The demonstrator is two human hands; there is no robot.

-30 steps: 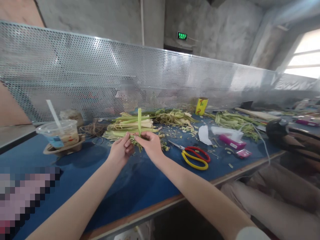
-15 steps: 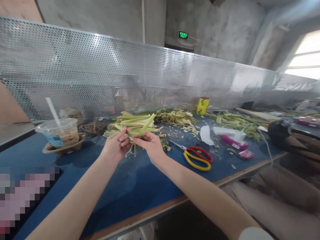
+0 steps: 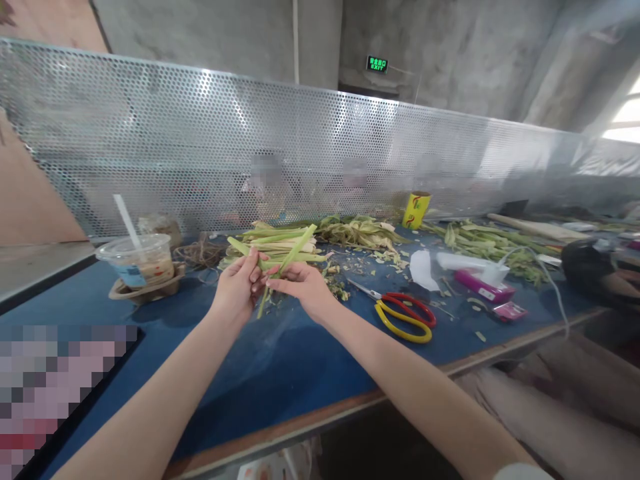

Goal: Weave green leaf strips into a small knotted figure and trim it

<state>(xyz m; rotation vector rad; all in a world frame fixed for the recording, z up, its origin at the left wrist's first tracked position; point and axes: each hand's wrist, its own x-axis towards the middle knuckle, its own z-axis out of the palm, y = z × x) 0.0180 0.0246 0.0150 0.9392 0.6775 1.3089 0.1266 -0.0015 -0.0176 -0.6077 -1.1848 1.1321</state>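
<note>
Leaf strips (image 3: 300, 247) sit crossed between my fingers above the desk (image 3: 250, 373); I judge the work partway, the strips overlapped but their ends free, with plenty of the leaf pile (image 3: 273, 233) lying loose toward the far edge. My left hand (image 3: 237, 287) is curled closed on the strips, forearm slanting in over the near edge; my right hand (image 3: 306, 288) pinches them between thumb and fingers, its forearm angled inward. Further right, scissors (image 3: 395, 297) lie untouched.

The leaf pile (image 3: 261, 233) lies on the table (image 3: 250, 380), cup (image 3: 145, 265) left, scissors (image 3: 383, 300) right
</note>
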